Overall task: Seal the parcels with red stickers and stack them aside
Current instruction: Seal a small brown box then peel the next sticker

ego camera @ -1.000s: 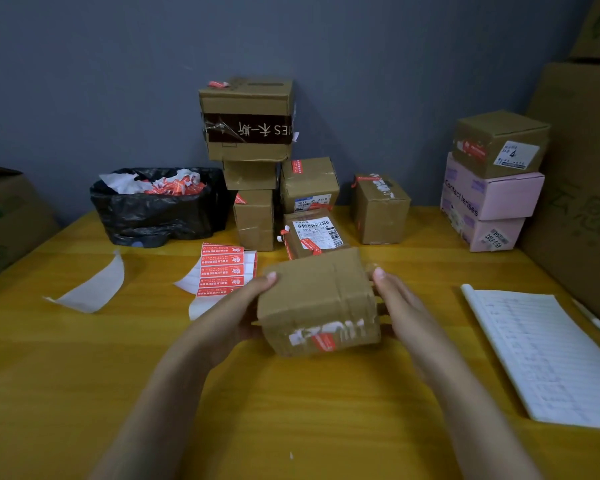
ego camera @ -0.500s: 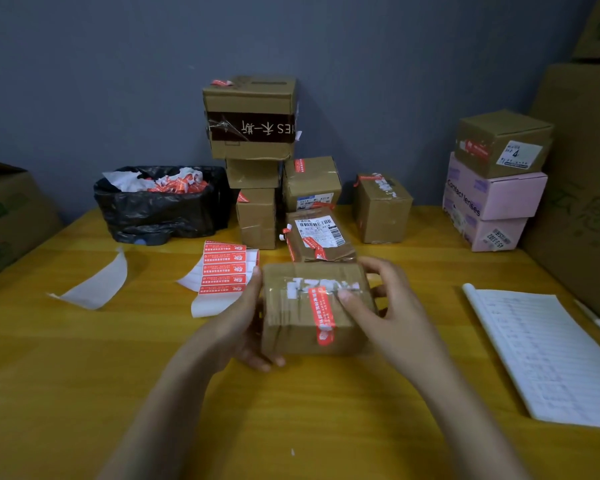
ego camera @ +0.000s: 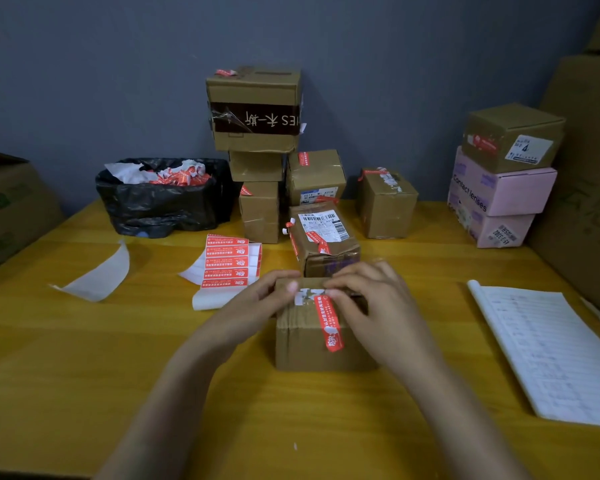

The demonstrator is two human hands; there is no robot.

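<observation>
A small brown cardboard parcel [ego camera: 305, 344] stands on the yellow table [ego camera: 84, 358] in front of me. A red sticker [ego camera: 331, 325] runs from its top down its front face. My left hand [ego camera: 257, 303] rests on the parcel's top left edge, and my right hand [ego camera: 371, 299] covers its top right, fingertips pressing on the sticker's upper end. A sheet of red stickers [ego camera: 227, 261] lies just left of the parcel.
Sealed parcels are stacked at the back centre [ego camera: 255, 109], with one lying parcel [ego camera: 323, 237] right behind mine and another [ego camera: 387, 202] further right. Pink boxes [ego camera: 499, 199] stand at the right, a black waste bag [ego camera: 163, 199] at the left, an open notebook [ego camera: 548, 351] at the right.
The parcel was tipped from held-up to standing on the table, sticker face turned up and towards me. Both hands moved onto its top, pressing the sticker.
</observation>
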